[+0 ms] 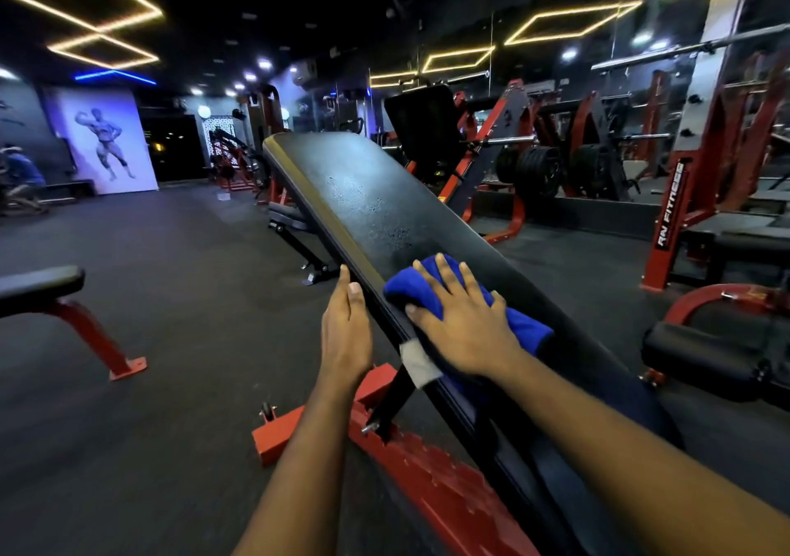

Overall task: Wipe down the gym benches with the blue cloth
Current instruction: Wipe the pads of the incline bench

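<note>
Two bare forearms reach up from the bottom edge toward an incline bench [363, 196], whose black padded surface slopes up and away from the camera. The right hand [466, 329] lies flat on the blue cloth [399, 288], fingers [444, 277] straight and spread, pressing it against the lower half of the surface. The bunched cloth shows beyond the fingertips and on the far side of the hand. The left hand [346, 329] rests against the pad's left edge, fingers released and straight, holding nothing, with the thumb lying on the edge. A white patch [419, 363] sits on that edge just below the right thumb. Above the cloth the surface shows a speckled, damp-looking sheen. The bench's red frame [427, 470] stands on the dark floor [171, 299]. A flat bench [38, 282] with a red leg stands well apart on the left. Black weight plates [534, 170] hang on red machines to the right, and a bodybuilder poster [104, 140] is on the far wall.
</note>
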A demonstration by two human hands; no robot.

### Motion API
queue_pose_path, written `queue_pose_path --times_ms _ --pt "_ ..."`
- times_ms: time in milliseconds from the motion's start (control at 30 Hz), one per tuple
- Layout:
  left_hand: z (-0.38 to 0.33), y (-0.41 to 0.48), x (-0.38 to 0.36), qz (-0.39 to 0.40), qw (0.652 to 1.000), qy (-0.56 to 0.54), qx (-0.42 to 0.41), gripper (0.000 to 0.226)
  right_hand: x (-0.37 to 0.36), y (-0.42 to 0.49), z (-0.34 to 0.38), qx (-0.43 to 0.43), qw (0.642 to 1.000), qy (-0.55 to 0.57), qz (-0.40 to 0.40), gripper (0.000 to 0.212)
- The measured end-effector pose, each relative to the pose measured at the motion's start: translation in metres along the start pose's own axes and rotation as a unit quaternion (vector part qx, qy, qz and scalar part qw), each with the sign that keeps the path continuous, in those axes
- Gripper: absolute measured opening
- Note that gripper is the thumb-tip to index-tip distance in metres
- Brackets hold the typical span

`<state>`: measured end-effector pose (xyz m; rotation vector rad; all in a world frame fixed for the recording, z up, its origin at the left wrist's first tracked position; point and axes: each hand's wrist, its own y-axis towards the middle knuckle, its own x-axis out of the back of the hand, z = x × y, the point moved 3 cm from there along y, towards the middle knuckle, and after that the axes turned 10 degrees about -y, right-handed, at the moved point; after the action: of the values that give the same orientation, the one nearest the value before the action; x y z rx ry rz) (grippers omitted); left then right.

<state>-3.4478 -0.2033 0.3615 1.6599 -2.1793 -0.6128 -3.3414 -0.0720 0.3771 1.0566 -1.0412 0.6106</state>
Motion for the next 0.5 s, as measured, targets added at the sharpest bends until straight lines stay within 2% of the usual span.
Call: queue_pose_path --times_ms 200,367,500 --pt "0.002 0.029 -0.007 -0.020 0.999 0.029 -0.010 0.052 0.001 0.090 -0.010 -0.057 0.997 0.042 0.027 0.066" --pt "-0.010 0.076 -0.018 -0.072 0.996 0.027 0.043 0.056 0.000 0.070 -0.011 -0.061 0.998 0.012 -0.001 0.065" --pt "-0.027 0.109 -0.020 -0.094 0.988 0.028 0.116 0.061 0.001 0.044 -0.005 -0.069 0.997 0.004 0.015 0.066"
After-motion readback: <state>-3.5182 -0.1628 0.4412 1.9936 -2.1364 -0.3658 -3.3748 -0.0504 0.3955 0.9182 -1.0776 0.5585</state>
